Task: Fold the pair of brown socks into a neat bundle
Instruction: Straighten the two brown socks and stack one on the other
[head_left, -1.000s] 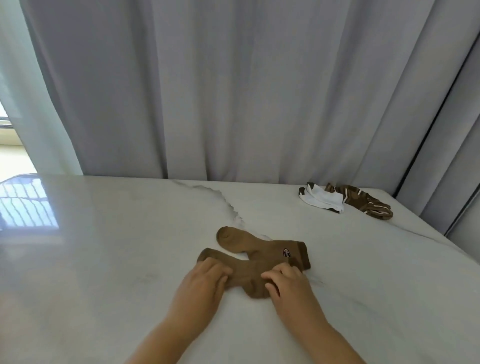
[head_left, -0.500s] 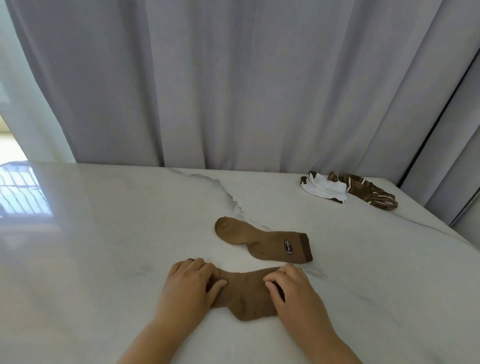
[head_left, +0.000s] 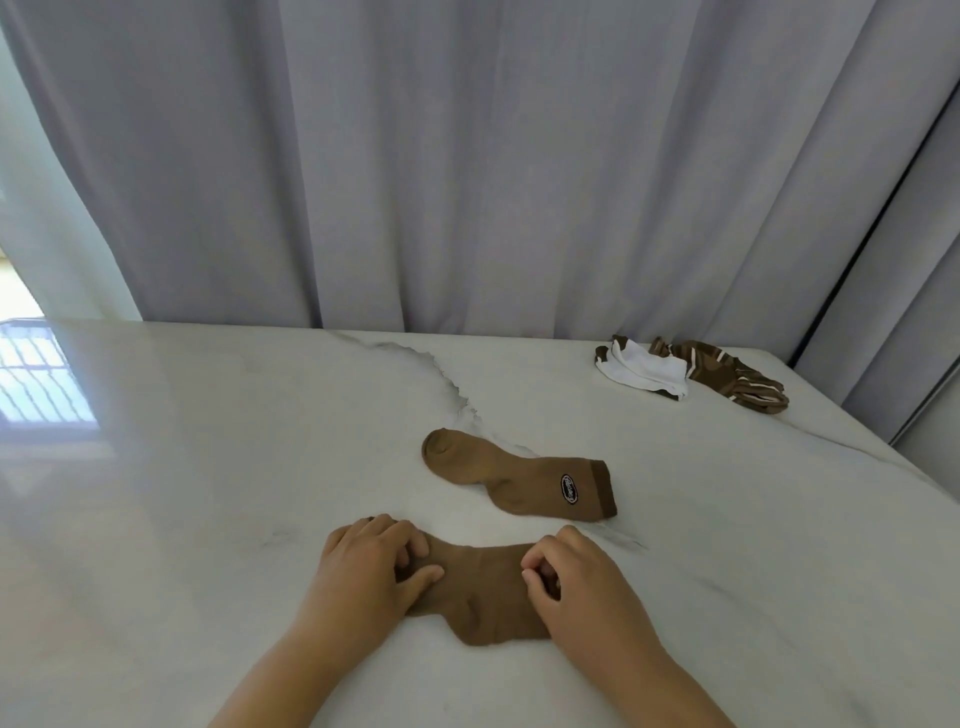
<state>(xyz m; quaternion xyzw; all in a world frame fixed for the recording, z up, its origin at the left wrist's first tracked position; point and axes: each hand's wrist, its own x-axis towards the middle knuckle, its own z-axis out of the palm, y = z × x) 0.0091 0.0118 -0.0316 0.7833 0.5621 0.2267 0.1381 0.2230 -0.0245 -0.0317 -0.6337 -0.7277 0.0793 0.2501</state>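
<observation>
Pressing down on the near brown sock (head_left: 480, 597), both hands sit on the white marble table (head_left: 208, 467). Left hand (head_left: 371, 566) covers the toe end, fingers curled, thumb laid across the fabric; looks like a loose pinch on the cloth but cannot tell for sure. Right hand (head_left: 576, 584) covers the cuff end, fingers bent inward with tips on the fabric, apparently gathering it; whether it truly grips is unclear. Sock lies flat crosswise between the hands, heel bulge pointing toward the person. Second brown sock (head_left: 514, 480) lies flat just beyond it, apart, not touching, toe to the left, darker cuff to the right with a small oval logo patch (head_left: 570, 489) near the cuff. Far right corner of table: a crumpled white sock (head_left: 647, 370) touching a brown striped sock (head_left: 737, 376), well apart from the pair. Grey curtain (head_left: 467, 156) hangs behind the table. Window reflection (head_left: 41, 374) on the glossy top at far left.
</observation>
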